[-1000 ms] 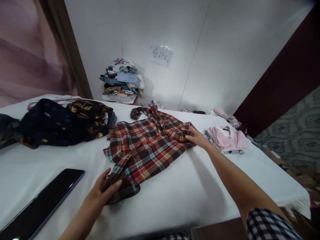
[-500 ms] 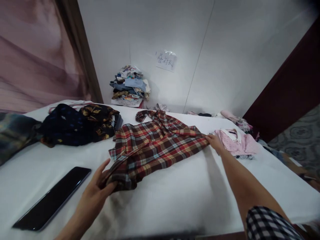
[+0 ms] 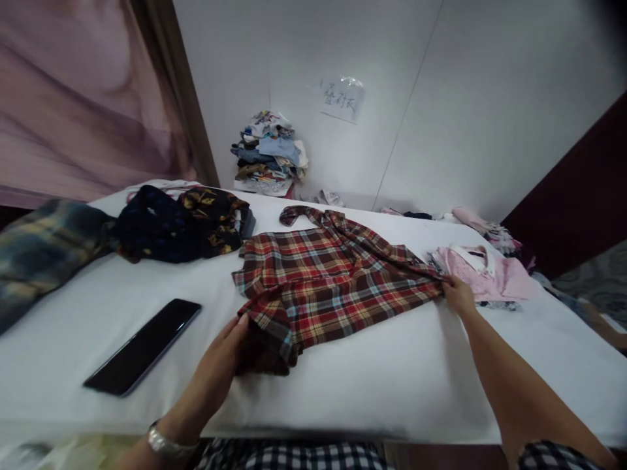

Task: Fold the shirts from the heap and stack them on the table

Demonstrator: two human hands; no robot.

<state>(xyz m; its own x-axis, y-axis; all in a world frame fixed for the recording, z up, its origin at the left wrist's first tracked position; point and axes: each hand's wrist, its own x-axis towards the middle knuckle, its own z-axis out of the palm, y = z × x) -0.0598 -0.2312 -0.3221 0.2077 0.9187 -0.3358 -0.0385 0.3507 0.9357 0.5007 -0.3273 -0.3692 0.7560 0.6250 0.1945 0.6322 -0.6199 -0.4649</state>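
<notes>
Since a moment ago, the plaid shirt [image 3: 333, 281] has been drawn out flatter and wider across the white table [image 3: 372, 385], and both hands have shifted with it. Nearest the viewer, the left hand [image 3: 220, 369] — a metal watch band on its wrist — lies at the shirt's near-left corner with fingers straight and close together, tucked against the folded dark hem; whether it pinches cloth there or only presses on it cannot be told. Left of the shirt, on the bare table top, a dark phone [image 3: 144, 346] lies flat at a slant, well apart from the cloth. At the shirt's right end the right hand [image 3: 459, 297] is closed on the edge of the fabric, pinching it, the arm stretched out straight. Just right of that end sits a folded pink shirt [image 3: 484, 274] with a white collar, on top of other folded pieces. Beyond the plaid shirt's left side lies a heap of dark patterned clothes [image 3: 181, 222], and farther left a blue-and-yellow checked garment [image 3: 44, 248]. Behind the shirt, against the white wall, stands a pile of folded clothes [image 3: 269, 153], with a paper sign [image 3: 341, 100] stuck above and to its right.
</notes>
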